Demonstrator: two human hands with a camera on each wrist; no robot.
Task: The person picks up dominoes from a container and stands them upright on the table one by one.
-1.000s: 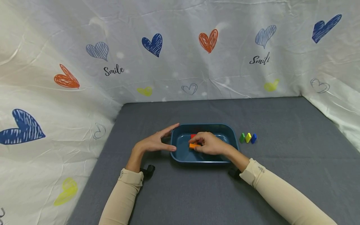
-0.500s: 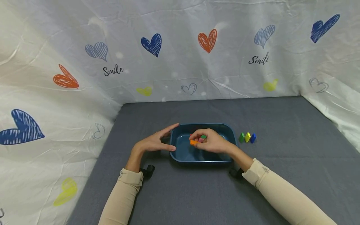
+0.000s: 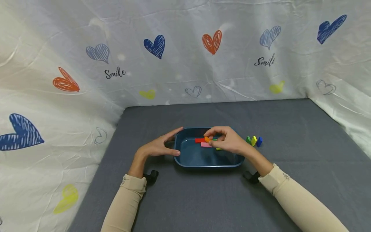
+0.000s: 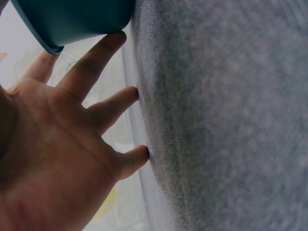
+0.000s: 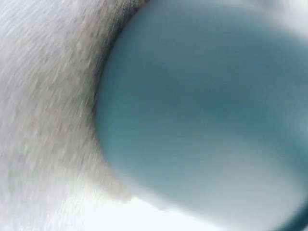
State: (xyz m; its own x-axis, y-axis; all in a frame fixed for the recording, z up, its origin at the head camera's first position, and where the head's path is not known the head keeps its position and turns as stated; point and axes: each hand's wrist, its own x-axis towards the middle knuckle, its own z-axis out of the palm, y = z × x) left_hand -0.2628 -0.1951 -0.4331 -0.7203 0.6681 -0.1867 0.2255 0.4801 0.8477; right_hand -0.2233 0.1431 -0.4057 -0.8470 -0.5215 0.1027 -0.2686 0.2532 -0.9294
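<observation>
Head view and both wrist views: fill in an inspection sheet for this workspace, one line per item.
Surface: grey mat, covering the table.
Job's things: teal tray; inside it a red block, a pink block and a partly hidden yellow-green piece; orange block pinched over the tray.
Clutter: green block, yellow block and blue block in a row on the mat to the right of the tray.
Grippers: left hand with straight fingers against the tray's left end; right hand pinches the orange block.
Cables: nothing seen.
Surroundings: white cloth printed with hearts and "Smile" behind and at both sides.
</observation>
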